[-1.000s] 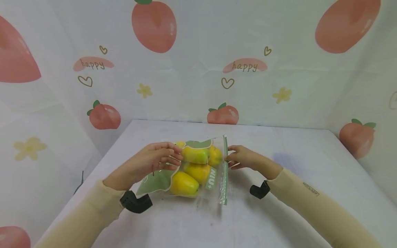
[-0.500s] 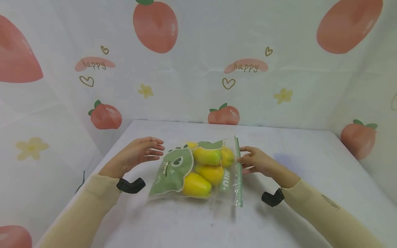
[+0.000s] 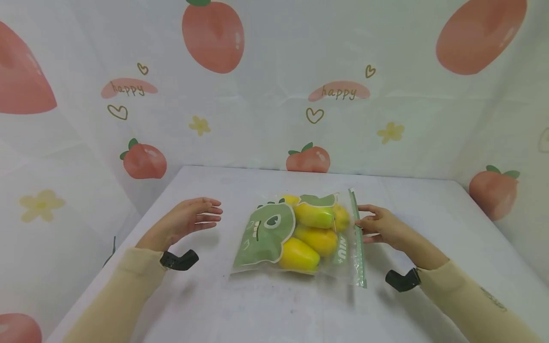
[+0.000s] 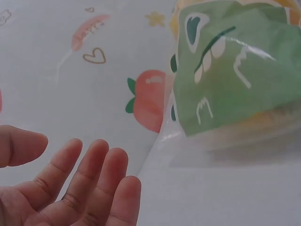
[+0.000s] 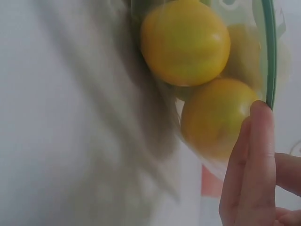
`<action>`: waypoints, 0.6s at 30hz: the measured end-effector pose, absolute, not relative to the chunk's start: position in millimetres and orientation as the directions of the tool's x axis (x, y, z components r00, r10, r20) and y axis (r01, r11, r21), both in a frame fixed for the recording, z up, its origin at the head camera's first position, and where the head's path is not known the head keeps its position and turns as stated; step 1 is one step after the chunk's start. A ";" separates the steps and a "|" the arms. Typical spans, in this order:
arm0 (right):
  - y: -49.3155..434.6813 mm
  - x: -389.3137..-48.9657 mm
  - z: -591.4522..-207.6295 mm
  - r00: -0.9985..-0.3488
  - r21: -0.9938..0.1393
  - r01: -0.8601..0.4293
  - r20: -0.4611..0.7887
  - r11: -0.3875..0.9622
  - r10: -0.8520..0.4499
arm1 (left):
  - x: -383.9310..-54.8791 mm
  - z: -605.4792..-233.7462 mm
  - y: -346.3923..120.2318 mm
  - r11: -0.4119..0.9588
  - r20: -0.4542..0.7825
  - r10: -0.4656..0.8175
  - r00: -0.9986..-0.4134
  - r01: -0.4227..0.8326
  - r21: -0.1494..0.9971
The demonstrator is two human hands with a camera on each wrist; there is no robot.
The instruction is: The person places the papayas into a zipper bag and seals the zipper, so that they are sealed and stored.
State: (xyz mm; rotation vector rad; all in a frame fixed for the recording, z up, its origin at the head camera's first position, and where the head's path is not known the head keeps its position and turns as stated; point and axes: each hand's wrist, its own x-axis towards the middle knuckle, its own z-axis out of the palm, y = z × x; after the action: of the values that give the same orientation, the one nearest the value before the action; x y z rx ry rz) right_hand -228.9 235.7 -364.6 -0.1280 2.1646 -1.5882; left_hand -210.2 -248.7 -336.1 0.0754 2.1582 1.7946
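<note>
A clear zip bag (image 3: pixel 263 238) printed with a green cartoon monster lies mid-table in the head view. Inside it are several yellow, slightly green, mango-like fruits (image 3: pixel 299 255). My right hand (image 3: pixel 386 229) pinches the bag's green zip edge at the right end. In the right wrist view, its fingers (image 5: pixel 261 141) lie at the green strip beside two of the fruits. Left of the bag and apart from it is my left hand (image 3: pixel 182 220), its fingers extended and holding nothing. The left wrist view shows the printed end of the bag (image 4: pixel 221 94) beyond those fingertips (image 4: pixel 124 193).
The white-covered table (image 3: pixel 257 314) runs back to a white backdrop (image 3: pixel 266 124) printed with peaches, hearts and flowers. A black curved device (image 3: pixel 180 260) sits on the left wrist and a matching black device (image 3: pixel 403 280) on the right wrist.
The bag of fruit has slid to the right along with my right hand. My left hand has come away from the bag toward the left.
</note>
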 end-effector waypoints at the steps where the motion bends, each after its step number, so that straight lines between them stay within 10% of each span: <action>1: 238.4 -228.9 -364.5 -0.895 -0.923 0.183 -0.299 0.338 -0.331 | -210.0 -337.2 -249.2 0.206 -0.221 0.246 -0.944 -0.172 0.963; 18: 254.8 -228.4 -361.9 -0.898 -0.905 0.195 -0.320 0.379 -0.302 | -207.6 -345.9 -257.3 0.153 -0.225 0.260 -0.939 -0.190 0.970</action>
State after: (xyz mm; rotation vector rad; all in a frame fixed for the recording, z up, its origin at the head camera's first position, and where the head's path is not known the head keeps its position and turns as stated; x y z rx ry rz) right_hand -228.4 254.8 -361.9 -0.0924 2.2081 -1.5361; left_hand -207.6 -257.3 -345.9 0.0670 2.0971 1.8441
